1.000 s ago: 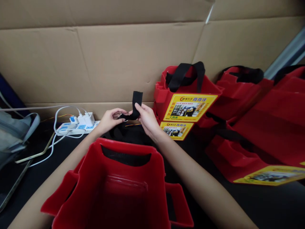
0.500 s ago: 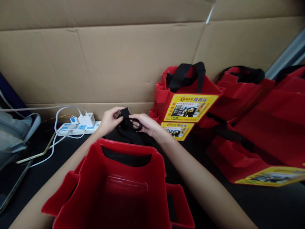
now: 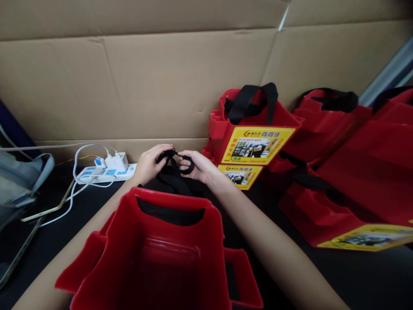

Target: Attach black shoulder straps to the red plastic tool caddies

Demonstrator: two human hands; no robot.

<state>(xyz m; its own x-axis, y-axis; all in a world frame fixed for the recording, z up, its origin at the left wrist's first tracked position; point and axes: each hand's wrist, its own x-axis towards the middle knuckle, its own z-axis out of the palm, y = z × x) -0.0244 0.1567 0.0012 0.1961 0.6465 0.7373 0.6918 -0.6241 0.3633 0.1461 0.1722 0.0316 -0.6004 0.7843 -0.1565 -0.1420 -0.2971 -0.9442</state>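
Observation:
Both my hands meet beyond the far rim of an open red bag (image 3: 180,241) that stands right in front of me. My left hand (image 3: 151,163) and my right hand (image 3: 198,165) are closed on a black strap (image 3: 176,170), which loops between the fingers and trails down behind the bag. Whether a small ring sits on the strap I cannot make out. The bag's inside shows a clear pocket and a black mesh panel at its far wall.
Red bags with black handles and yellow labels (image 3: 254,129) stand and lie at the right (image 3: 348,172). A white power strip with plugs and cables (image 3: 106,170) lies left of my hands. A cardboard wall (image 3: 145,86) closes the back. A grey item (image 3: 19,181) sits far left.
The strap end that my right hand held upright has come down and is folded into a loop between both hands. Both hands sank slightly toward the dark tabletop.

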